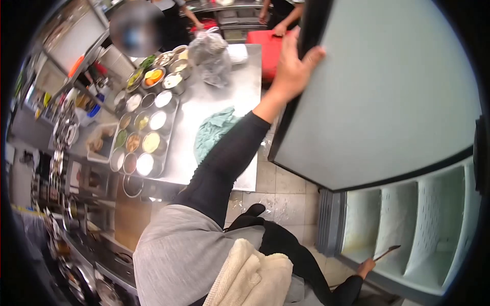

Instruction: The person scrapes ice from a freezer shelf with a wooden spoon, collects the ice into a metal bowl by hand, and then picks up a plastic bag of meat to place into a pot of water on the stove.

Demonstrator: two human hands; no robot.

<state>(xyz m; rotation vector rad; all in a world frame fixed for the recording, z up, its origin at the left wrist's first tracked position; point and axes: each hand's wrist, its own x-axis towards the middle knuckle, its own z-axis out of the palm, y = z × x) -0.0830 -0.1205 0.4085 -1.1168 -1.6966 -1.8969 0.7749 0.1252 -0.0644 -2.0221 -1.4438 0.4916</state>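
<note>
My left hand [292,74] is at the black edge of a large pale door [393,92], thumb over the frame and fingers along its other side. Low on the right, my right hand [365,268] grips a thin brown-handled tool [386,253], its dark tip inside an open white compartment [398,219] with upright dividers. That compartment lies below the door. A beige towel [252,275] hangs against the grey clothing at the bottom. Beside my left sleeve, a crumpled green cloth [213,130] rests on the steel table [186,104].
Left on the table are a tray [171,135] of round containers, more bowls [153,76] and a plastic bag [210,58]. Behind it stand a person [171,20] and another person [286,15] touching a red case [263,48]. The floor [291,183] has wet patches.
</note>
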